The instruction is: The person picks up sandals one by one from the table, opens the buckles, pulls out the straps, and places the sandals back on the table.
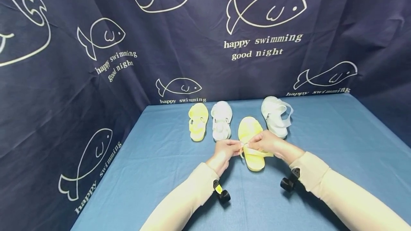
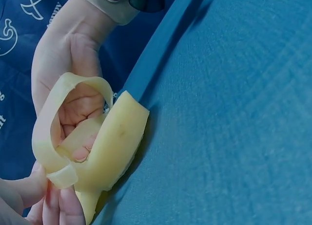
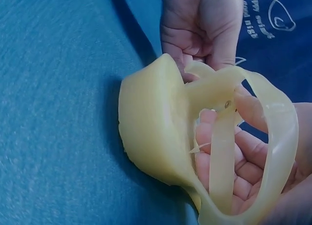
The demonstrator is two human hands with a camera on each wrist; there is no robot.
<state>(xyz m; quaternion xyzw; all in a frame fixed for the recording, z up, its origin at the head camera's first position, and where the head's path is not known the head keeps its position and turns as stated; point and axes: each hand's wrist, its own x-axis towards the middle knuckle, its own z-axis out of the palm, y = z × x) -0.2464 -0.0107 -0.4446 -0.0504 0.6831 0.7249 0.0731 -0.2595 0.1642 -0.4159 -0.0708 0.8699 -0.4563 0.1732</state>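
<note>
A pale yellow sandal (image 1: 255, 163) stands on the blue cloth with its loose heel strap raised. My left hand (image 1: 224, 152) comes in from its left side and pinches the short strap end between thumb and fingers, as the left wrist view shows. From the right, my right hand (image 1: 269, 143) grips the strap (image 3: 224, 161) near the small buckle hole, its fingers curled inside the strap loop. Both sets of fingertips meet above the sandal's middle. The exact joint of strap and buckle is partly hidden by the fingers.
To the left stand another yellow sandal (image 1: 198, 122) and a white sandal (image 1: 221, 120), straps across. A second white sandal (image 1: 274, 117) with a loose strap lies behind my right hand. Dark blue printed cloth (image 1: 257, 70) hangs behind the blue table cloth (image 1: 154, 159).
</note>
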